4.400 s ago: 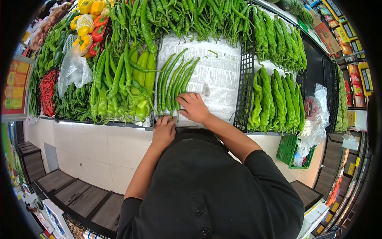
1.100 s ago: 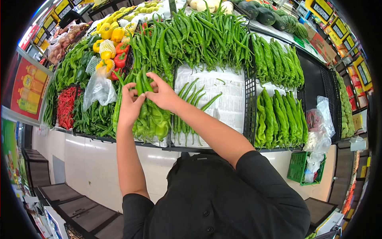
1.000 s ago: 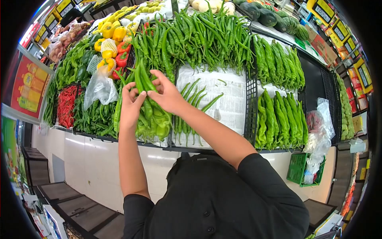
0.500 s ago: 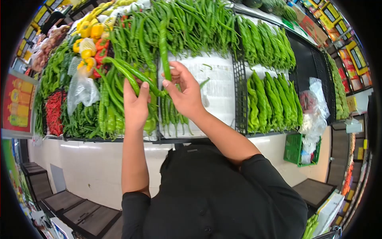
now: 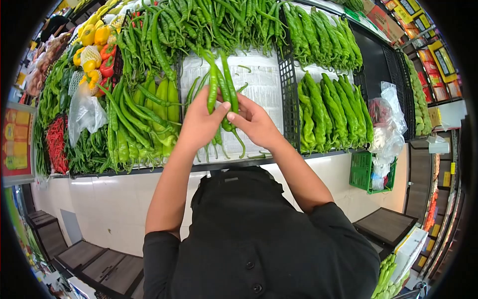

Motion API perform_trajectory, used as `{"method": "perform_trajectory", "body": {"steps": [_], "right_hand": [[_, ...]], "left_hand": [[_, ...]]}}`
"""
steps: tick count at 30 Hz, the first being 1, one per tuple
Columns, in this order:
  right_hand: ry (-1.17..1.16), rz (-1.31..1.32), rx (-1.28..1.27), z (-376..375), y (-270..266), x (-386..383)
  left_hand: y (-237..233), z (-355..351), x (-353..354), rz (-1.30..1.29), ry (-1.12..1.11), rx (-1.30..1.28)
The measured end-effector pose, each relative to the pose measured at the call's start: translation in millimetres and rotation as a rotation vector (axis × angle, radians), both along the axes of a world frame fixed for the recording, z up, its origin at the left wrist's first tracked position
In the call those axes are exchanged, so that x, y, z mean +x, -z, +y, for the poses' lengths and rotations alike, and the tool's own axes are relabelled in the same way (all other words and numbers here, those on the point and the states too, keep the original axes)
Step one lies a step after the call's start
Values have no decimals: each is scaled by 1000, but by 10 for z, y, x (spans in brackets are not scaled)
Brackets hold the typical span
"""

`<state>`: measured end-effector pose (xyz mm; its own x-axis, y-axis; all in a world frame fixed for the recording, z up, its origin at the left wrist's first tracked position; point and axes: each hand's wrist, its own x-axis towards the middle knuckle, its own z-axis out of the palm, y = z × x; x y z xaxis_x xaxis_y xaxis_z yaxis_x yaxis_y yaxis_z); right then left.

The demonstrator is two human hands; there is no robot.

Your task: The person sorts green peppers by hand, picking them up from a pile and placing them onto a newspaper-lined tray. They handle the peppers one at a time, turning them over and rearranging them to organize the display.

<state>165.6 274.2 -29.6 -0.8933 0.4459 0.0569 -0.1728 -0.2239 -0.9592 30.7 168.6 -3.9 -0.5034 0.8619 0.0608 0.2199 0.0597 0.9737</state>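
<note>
Several long green chili peppers (image 5: 213, 82) stand roughly upright between my two hands, with their upper ends pointing away from me. My left hand (image 5: 199, 122) pinches them from the left, thumb across the front. From the right, my right hand (image 5: 258, 125) closes on the same bunch, its thumb beside the other thumb. One curved pepper end hangs below the fingers. Under the hands lies a paper-lined tray (image 5: 264, 82), where a few more peppers show partly behind my hands. Beyond it rises a large heap of green chilies (image 5: 214, 22).
A black crate wall (image 5: 289, 94) divides the tray from neat rows of green peppers (image 5: 333, 114) on the right. To the left are piled peppers (image 5: 144, 109), a plastic bag (image 5: 85, 112) and red chilies (image 5: 57, 142). A green crate (image 5: 366, 172) sits low at the right.
Both hands have shifted right over the paper-lined tray and come together. The peppers that slanted leftward in my left hand now stand upright, bunched with the right hand's pepper.
</note>
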Motion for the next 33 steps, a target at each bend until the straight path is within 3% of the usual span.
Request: {"method": "perform_trajectory", "body": {"steps": [1, 4, 8, 14, 21, 24, 27, 30, 33], "right_hand": [[-23, -38, 7, 34, 80, 54], [19, -110, -56, 114, 472, 187], [138, -216, -84, 166, 1012, 241], [277, -235, -233, 34, 1642, 159], [211, -294, -219, -124, 2039, 139], [209, -343, -140, -152, 2039, 76], [160, -439, 172, -66, 2275, 28], [132, -606, 396, -79, 1809, 81], [196, -610, 491, -58, 1884, 128]], "left_hand": [[32, 17, 37, 103, 3, -1], [385, 59, -5, 76, -45, -108], [372, -44, -49, -134, -125, -221], [328, -138, -62, -327, -239, -21], [380, -270, -100, -391, -230, -2], [411, -303, -99, -429, -230, -6], [414, -326, -99, -446, -215, -14], [411, -345, -98, -440, -195, -31], [423, -353, -90, -440, -185, -56]]}}
